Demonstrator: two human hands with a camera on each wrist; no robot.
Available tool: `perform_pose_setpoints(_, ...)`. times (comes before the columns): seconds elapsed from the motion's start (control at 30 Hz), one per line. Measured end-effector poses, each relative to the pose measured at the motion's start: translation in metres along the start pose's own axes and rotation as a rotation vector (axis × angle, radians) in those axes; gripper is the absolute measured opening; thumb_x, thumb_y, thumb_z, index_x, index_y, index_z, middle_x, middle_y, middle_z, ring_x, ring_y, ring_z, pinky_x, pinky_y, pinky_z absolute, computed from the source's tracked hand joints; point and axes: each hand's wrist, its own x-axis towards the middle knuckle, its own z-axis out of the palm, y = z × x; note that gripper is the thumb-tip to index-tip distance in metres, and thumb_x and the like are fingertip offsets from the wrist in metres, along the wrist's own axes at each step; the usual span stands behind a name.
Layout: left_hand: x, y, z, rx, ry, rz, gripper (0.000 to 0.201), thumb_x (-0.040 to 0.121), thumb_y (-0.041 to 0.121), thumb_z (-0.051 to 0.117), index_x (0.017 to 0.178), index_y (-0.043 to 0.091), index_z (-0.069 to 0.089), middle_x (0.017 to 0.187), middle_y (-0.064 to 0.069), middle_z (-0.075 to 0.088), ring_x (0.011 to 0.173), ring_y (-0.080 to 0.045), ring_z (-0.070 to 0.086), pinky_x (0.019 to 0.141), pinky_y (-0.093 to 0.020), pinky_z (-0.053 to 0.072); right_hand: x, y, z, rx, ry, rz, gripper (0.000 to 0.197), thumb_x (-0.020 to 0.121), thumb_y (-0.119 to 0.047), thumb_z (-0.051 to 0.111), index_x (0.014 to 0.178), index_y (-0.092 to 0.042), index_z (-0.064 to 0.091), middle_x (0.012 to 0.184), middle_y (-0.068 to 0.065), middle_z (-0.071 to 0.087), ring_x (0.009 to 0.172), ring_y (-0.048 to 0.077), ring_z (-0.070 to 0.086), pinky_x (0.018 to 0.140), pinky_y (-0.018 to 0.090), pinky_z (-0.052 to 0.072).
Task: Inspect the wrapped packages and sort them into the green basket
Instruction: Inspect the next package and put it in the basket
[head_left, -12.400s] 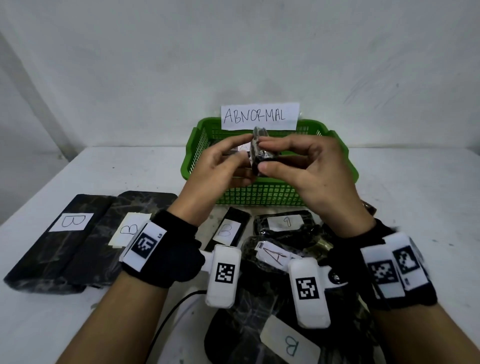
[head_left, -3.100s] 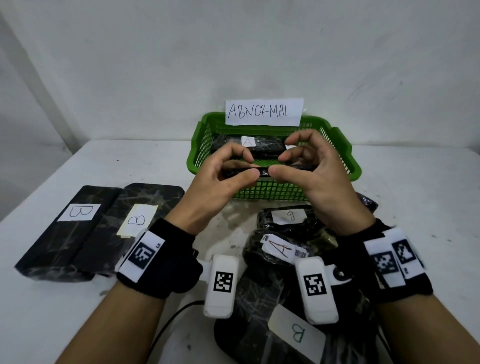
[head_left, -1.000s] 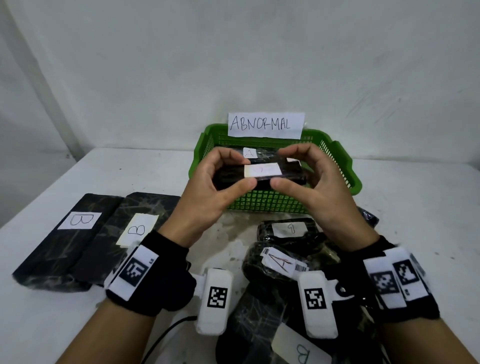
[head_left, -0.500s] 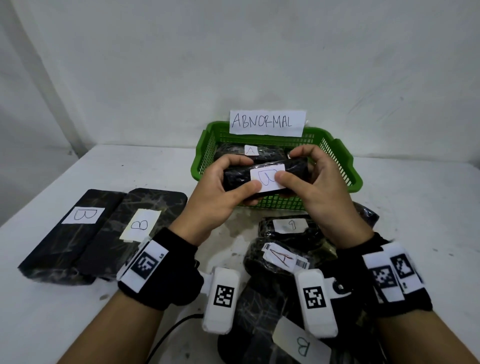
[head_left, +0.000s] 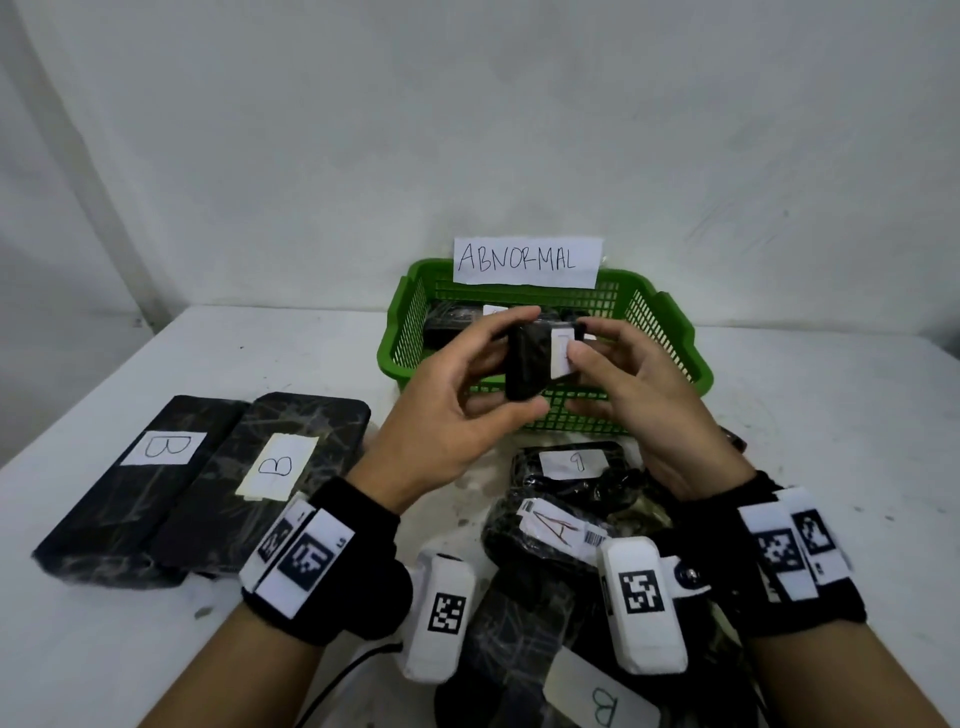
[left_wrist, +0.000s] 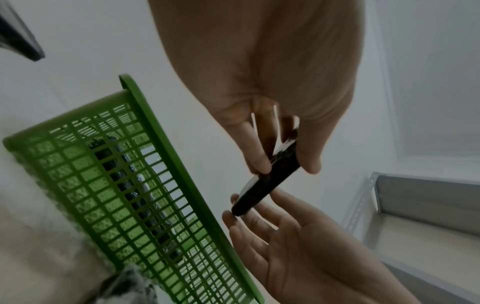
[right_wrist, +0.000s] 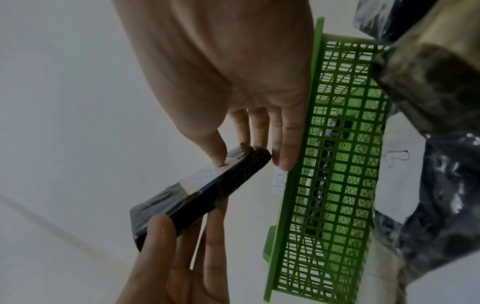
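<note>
Head view: my left hand (head_left: 457, 415) and right hand (head_left: 639, 400) both pinch a small black wrapped package (head_left: 530, 364), raised in front of the green basket (head_left: 675, 358).

Left wrist view: my fingers (left_wrist: 257, 156) clamp its upper end (left_wrist: 267, 181).

Right wrist view: thumb and fingers squeeze the package (right_wrist: 197, 193) beside the basket wall (right_wrist: 335, 185).

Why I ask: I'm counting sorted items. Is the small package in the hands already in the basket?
Not yet. Both the left hand and right hand hold the package above the basket.
</note>
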Motion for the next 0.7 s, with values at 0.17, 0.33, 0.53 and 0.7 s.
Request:
perform_pose_setpoints(0.17,0.002,0.01,-0.004,0.263,0.054,0.142,0.063,0.082,0.012,0.079,0.137,0.027,0.053,0.125,0.013,0.061,0.112,-0.003,0.062,0.082,-0.014,0.053,-0.007,-0.01,0.0,0.002,-0.156,-0.07,0.068,0.089,-0.046,0.071,0.15,-0.042,0.043,0.145,-0.016,0.054,0.129,0.005,0.058,0.103,0.044,0.053)
perform_pose_setpoints(0.33,-0.001,0.013,-0.001,0.325,0.017,0.185,0.065,0.08,0.016,0.081,0.14,0.019,0.055,0.13,0.002,0.062,0.108,-0.009,0.066,0.085,-0.019,0.055,-0.017,-0.017,0.004,-0.139,-0.318,-0.132,0.084,0.067,-0.057,0.077,0.145,-0.047,0.046,0.147,-0.013,0.053,0.134,0.012,0.054,0.112,0.05,0.047)
perform_pose_setpoints(0.53,0.0,0.011,-0.001,0.252,-0.015,0.141,0.068,0.078,0.011,0.082,0.138,0.024,0.055,0.135,0.003,0.06,0.111,-0.01,0.067,0.091,-0.027,0.057,-0.014,-0.01,0.009,-0.031,-0.194,-0.21,0.087,0.057,-0.04,0.085,0.133,-0.025,0.046,0.139,0.003,0.057,0.121,0.018,0.066,0.106,0.044,0.053)
perform_pose_setpoints(0.7,0.001,0.008,-0.005,0.107,-0.059,0.054,0.059,0.092,-0.016,0.053,0.14,0.018,0.051,0.137,-0.001,0.059,0.108,-0.01,0.067,0.091,-0.024,0.055,-0.011,-0.005,0.007,-0.046,-0.128,-0.277,0.093,0.051,-0.037,0.092,0.129,-0.03,0.041,0.143,0.008,0.052,0.125,0.027,0.062,0.109,0.053,0.049)
